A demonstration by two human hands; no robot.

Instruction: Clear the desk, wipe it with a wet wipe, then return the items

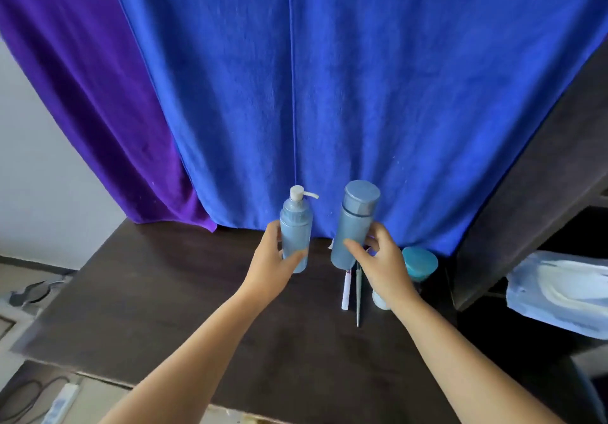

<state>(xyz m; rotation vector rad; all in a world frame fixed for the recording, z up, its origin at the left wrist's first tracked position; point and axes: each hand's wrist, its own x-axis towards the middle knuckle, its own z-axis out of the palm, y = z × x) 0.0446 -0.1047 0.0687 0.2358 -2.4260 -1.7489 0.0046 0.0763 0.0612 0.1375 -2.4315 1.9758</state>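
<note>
Dark desk (148, 292), left half bare; left hand (273, 265) grips pump bottle (295, 233), right hand (385, 269) capped bottle (352, 223).

- The desk (164, 292) is dark brown, almost black, with a faint wood grain.
- The big cloth (362, 94) hanging at the far side is bright royal blue; the cloth (82, 94) to its left is deep purple.
- The pump bottle (295, 236) is pale frosted blue with a white pump.
- The capped bottle (353, 223) is the same pale blue, cap included.
- The jar (420, 264) on the right has a teal lid.
- The wall (33, 177) on the left is plain off-white.
</note>
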